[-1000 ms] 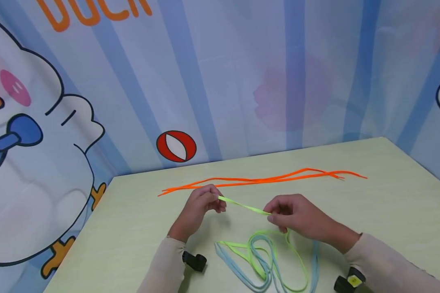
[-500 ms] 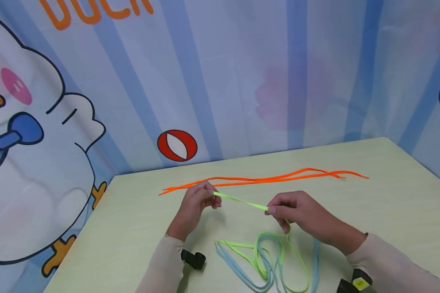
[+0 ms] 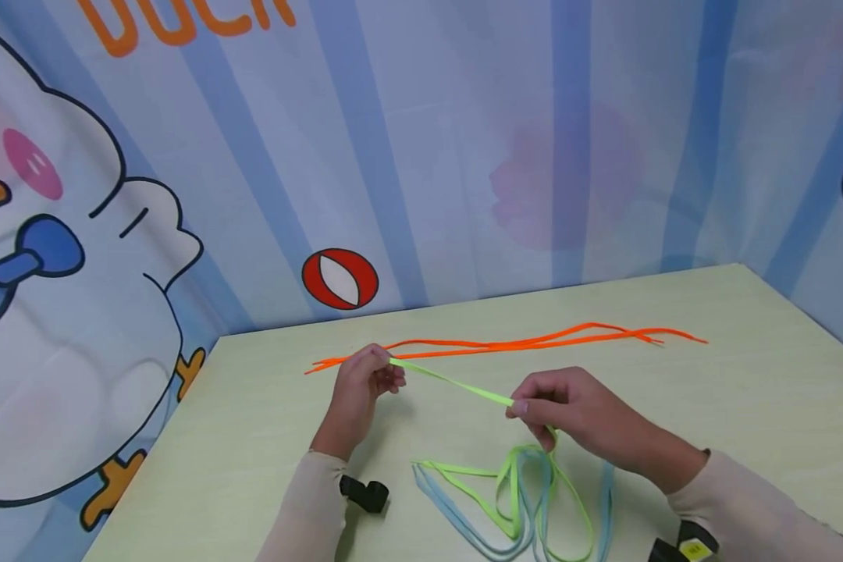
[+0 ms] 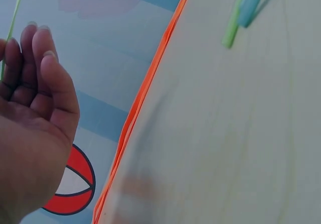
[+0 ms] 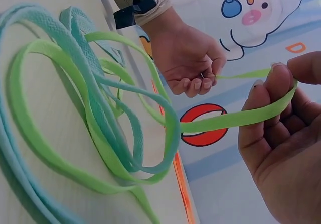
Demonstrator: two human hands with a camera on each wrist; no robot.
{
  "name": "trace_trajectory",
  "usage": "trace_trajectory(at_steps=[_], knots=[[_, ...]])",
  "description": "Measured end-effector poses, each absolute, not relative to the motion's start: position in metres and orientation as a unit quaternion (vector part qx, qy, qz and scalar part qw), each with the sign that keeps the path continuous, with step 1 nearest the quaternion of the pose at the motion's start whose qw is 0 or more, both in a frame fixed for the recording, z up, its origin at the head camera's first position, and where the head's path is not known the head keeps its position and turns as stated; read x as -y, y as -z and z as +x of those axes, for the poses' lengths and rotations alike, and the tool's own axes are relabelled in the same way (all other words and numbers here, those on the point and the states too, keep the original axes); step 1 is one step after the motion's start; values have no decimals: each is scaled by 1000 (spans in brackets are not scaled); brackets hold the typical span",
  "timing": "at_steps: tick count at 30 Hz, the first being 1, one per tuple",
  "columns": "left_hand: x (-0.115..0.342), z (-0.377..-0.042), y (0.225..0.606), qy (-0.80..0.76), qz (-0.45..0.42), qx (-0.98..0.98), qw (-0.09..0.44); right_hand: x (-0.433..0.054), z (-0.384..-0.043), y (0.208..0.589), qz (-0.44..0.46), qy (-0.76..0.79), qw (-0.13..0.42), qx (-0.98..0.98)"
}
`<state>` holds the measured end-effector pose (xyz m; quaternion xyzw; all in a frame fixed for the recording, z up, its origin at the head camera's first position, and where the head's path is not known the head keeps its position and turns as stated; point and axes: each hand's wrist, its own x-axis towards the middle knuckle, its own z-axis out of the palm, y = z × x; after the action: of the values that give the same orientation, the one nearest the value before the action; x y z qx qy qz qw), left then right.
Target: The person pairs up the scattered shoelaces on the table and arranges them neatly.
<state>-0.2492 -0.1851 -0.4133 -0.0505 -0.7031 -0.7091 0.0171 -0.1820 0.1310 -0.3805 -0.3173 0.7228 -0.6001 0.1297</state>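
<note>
A flat green shoelace (image 5: 225, 120) stretches in the air between my two hands. My left hand (image 3: 357, 394) pinches its end between thumb and forefinger, the other fingers loosely bent. In the head view my right hand (image 3: 576, 410) grips the same lace further along, thumb against the curled forefinger. From there the lace drops into a loose heap on the table (image 3: 204, 445), looped together with a flat light-blue shoelace (image 5: 80, 58). The right wrist view shows these loops close up, green and blue overlapping.
Orange laces (image 3: 534, 342) lie lengthwise across the table behind both hands. Behind the table hangs a blue striped cloth (image 3: 449, 156) printed with a duck and a ball. A black camera (image 3: 367, 495) sits on the left wrist.
My left hand has drawn left and slightly up, lengthening the green stretch between the hands. The right hand has barely moved. Loops in the green and blue heap have shifted right.
</note>
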Motion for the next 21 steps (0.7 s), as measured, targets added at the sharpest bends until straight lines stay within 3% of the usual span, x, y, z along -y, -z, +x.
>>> trace_trajectory(at_steps=[10, 21], knots=[[200, -253, 418, 740, -11, 671, 38, -133, -184, 381, -326, 591, 118, -728], [200, -255, 420, 738, 2, 675, 26, -141, -192, 383, -305, 613, 113, -720]])
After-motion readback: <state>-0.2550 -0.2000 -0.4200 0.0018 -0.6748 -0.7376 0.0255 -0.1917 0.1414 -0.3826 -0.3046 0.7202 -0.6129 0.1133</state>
